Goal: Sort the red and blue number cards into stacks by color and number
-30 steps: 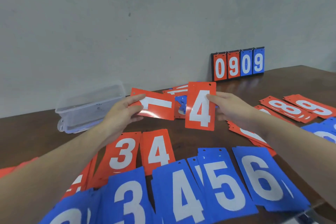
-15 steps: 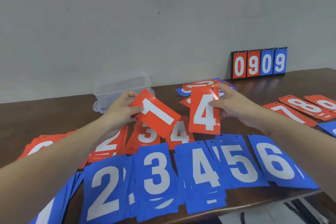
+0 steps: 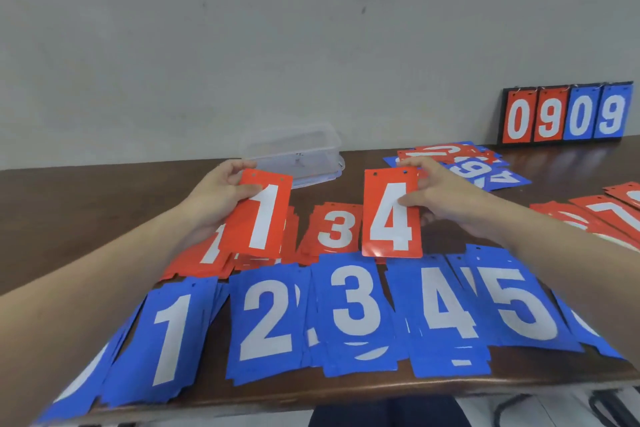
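Left hand [image 3: 216,199] is pinching a glossy red plastic "1" card [image 3: 258,217], right hand [image 3: 440,194] pinching a red "4" card [image 3: 391,215] (both airborne); slick cards risk sliding off the loose red stacks [image 3: 311,236].

Plain grey wall [image 3: 242,28] fills upper frame; dark brown wooden table [image 3: 86,204] spans lower half; pale floor [image 3: 536,409] lower right.

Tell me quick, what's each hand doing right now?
Left hand: closed, pinching the red 1 card at its top edge.
Right hand: closed, pinching the red 4 card at its upper right edge.
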Demonstrator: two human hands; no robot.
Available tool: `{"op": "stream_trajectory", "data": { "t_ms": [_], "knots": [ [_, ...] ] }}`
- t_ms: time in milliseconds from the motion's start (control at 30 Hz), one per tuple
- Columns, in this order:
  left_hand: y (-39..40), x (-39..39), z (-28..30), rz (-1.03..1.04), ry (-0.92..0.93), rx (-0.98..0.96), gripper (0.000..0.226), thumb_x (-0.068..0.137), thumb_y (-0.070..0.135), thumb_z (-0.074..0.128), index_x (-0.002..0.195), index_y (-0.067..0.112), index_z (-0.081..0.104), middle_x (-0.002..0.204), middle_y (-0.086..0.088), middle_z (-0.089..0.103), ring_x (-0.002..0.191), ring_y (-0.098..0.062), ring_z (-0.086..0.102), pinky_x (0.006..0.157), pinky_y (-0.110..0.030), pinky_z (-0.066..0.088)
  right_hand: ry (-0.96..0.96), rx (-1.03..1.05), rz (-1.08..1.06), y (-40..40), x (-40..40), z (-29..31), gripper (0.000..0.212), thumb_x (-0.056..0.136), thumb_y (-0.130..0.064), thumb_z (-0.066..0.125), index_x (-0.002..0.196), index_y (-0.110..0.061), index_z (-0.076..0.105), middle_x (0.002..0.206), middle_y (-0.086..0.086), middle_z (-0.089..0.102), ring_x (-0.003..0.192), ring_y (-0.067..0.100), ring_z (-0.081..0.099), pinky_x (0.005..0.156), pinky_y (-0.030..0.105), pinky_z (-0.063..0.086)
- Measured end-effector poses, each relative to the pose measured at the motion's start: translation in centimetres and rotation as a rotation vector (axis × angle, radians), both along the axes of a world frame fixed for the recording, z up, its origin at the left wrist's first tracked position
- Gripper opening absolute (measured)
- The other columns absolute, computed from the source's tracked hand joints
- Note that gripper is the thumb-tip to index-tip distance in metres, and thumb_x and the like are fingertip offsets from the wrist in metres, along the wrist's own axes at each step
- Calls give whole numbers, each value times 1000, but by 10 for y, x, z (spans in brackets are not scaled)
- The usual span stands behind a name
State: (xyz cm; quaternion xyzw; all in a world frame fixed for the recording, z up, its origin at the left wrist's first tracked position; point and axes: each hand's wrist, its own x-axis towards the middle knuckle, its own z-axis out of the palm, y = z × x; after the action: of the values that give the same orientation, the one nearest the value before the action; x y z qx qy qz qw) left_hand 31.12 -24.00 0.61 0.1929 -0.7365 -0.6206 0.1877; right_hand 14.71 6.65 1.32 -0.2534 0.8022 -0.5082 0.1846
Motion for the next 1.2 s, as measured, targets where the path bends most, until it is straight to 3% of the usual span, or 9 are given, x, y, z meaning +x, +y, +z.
{"op": "stream_trajectory", "data": {
  "t_ms": [133,300,400,567,633,867,967,1067,1200],
  "knots": [
    [-39,25,-9,93,-30,-23,40,94,5,64,127,27,59,106,-3,75,77,-20,72,71,-36,60,10,18,69,-40,5,-7,48,93,-5,65,127,-35,48,104,5,75,87,22,75,61,33,57],
    [-71,37,-28,174,-81,-80,42,93,7,67,127,32,59,111,-8,73,85,-25,74,75,-39,60,21,70,118,-78,8,-16,46,95,-7,63,127,-37,47,102,6,76,87,24,75,68,37,58],
    [-80,31,-42,201,-135,-194,44,91,9,70,126,33,59,113,-8,70,90,-27,72,81,-39,59,21,89,122,-88,3,-22,45,96,-9,63,125,-40,48,99,4,77,86,21,76,80,49,62],
    [-81,16,-52,223,-309,-664,53,82,17,78,128,35,60,124,-1,56,119,-29,54,103,-42,41,38,119,30,-84,-11,-19,41,97,-16,63,129,-38,47,104,4,75,88,20,75,61,30,57],
    [-75,8,-47,252,-373,-811,52,82,23,78,129,39,60,138,2,48,130,-28,43,108,-47,32,43,134,-26,-77,-21,-18,40,97,-19,64,128,-39,48,109,4,72,92,21,73,64,30,57],
    [-37,-33,-32,171,-137,-835,34,89,19,70,120,32,66,138,3,48,130,-24,40,107,-44,26,92,258,-71,-38,-43,-26,37,97,-20,64,128,-33,50,114,-1,63,91,15,68,62,25,53],
    [-13,-60,-29,96,-113,-842,30,91,20,67,118,31,66,136,4,48,132,-24,38,109,-40,22,108,304,-56,-24,-51,-36,35,93,-18,69,123,-27,52,111,-4,64,92,11,66,68,22,53],
    [12,-85,-28,2,-59,-838,24,91,19,67,107,37,64,124,10,48,130,-19,40,113,-35,20,211,421,-42,-18,-58,-45,40,87,-25,77,120,-30,55,121,-4,57,110,15,56,79,24,48],
    [49,-122,-28,-138,-19,-794,24,83,34,63,91,54,54,120,9,55,123,-18,48,108,-51,36,281,443,-80,-11,-76,-53,44,82,-34,81,118,-37,55,133,-3,52,129,22,44,107,42,43]
  ]
}}
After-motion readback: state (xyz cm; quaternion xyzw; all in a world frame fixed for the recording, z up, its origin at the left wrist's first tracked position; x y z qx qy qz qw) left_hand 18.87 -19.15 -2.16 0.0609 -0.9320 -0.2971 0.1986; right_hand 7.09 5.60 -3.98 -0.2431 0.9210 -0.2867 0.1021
